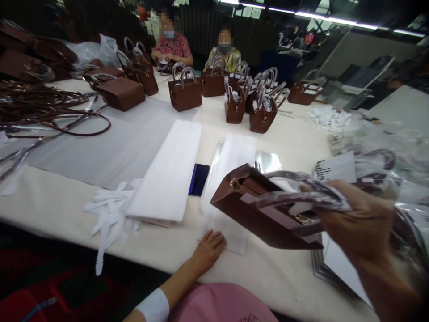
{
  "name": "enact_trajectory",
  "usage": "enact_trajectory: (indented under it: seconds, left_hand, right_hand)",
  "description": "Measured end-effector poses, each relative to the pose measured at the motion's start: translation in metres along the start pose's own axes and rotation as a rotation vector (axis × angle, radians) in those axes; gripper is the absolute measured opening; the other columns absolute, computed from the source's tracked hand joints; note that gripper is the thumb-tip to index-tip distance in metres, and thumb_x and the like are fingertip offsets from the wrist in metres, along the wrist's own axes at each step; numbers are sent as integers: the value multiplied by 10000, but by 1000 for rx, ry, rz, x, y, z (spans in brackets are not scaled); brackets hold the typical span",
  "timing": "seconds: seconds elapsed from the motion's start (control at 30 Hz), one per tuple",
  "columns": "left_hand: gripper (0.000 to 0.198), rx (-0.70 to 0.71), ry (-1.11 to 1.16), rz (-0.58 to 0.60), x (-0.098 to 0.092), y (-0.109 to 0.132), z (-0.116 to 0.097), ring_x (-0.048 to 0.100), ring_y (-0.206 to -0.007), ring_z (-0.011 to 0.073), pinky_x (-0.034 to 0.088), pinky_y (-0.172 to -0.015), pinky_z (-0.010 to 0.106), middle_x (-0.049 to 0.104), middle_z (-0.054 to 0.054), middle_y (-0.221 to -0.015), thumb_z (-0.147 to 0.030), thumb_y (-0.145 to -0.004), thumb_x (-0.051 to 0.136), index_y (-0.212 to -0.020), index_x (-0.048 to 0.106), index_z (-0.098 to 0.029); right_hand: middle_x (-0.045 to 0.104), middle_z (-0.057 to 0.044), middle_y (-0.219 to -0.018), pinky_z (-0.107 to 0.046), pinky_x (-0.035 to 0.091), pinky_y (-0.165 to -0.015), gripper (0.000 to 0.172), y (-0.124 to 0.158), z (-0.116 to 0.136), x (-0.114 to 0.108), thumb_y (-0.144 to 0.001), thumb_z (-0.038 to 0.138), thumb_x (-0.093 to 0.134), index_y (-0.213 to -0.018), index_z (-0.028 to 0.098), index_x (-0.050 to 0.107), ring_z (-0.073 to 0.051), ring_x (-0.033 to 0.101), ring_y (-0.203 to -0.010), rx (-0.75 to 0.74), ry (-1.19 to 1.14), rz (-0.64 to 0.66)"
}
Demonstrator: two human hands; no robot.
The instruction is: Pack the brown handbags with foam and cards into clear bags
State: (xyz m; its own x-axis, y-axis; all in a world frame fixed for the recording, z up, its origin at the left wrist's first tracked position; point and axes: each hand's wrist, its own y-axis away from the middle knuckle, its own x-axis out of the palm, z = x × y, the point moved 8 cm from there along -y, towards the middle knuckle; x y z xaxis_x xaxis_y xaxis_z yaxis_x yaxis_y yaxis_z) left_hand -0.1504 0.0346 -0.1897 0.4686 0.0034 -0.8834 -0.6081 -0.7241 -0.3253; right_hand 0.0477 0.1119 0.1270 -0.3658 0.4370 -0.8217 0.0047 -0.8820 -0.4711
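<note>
My right hand (358, 214) is closed round the plastic-wrapped handles of a brown handbag (268, 223). The bag hangs tilted over the table, its top turned toward the hand. My left hand (211, 248) lies flat at the near end of a narrow white foam sheet (239, 147), fingers stretched out and holding nothing. Beyond the raised bag a clear plastic piece (268, 161) shows partly. A dark phone (199, 180) lies left of the foam sheet, beside a stack of larger white foam sheets (170, 179).
White paper-like strips (112, 210) lie in a heap at the left. Brown straps (50, 112) pile up farther left. Several finished-looking handbags (185, 94) stand across the table. Clear plastic bags (395, 147) crowd the right side. Two people (172, 47) sit opposite.
</note>
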Motion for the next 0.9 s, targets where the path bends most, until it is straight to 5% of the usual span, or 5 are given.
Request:
enact_trajectory:
  seconds: [0.2, 0.53, 0.63, 0.77, 0.9]
  left_hand:
    - [333, -21, 6, 21, 3, 19, 5, 531, -1002, 229, 389, -916, 475, 609, 79, -1082, -114, -847, 399, -1144, 535, -179]
    - [346, 24, 21, -8, -5, 27, 17, 557, -952, 197, 469, -848, 381, 628, 54, -1052, -100, -812, 410, -1113, 563, -179]
    - [345, 31, 7, -71, -14, 28, 14, 554, -962, 218, 463, -851, 422, 629, 84, -1033, -82, -808, 393, -1089, 577, -160]
    - [366, 71, 7, -149, -22, 28, 17, 574, -925, 216, 483, -820, 389, 641, 89, -1002, -55, -799, 388, -1090, 585, -155]
    - [380, 60, -51, -160, -15, 33, 30, 588, -924, 186, 489, -841, 306, 650, 51, -1001, -82, -799, 397, -1105, 588, -203]
  right_hand:
    - [493, 27, -463, -205, 329, -438, 120, 36, 64, 97, -695, 170, 468, -584, 196, 504, -99, 465, -415, -339, -218, 155]
    - [600, -33, -666, -261, 431, -581, 107, 33, 79, 110, -742, 184, 505, -798, 161, 594, -159, 563, -613, -358, -241, 283]
    - [590, -100, -1092, -385, 442, -853, 581, 37, 68, 102, -737, 309, 620, -1268, 172, 430, -244, 547, -994, -340, -251, 517]
    - [590, -61, -1139, -387, 444, -901, 717, 28, -1, 91, -747, 376, 622, -1369, 246, 290, -207, 559, -1024, -83, -422, 595]
    - [658, -64, -912, -284, 507, -684, 386, 18, -170, 83, -763, 355, 588, -1099, 166, 576, -176, 621, -814, 581, -451, 152]
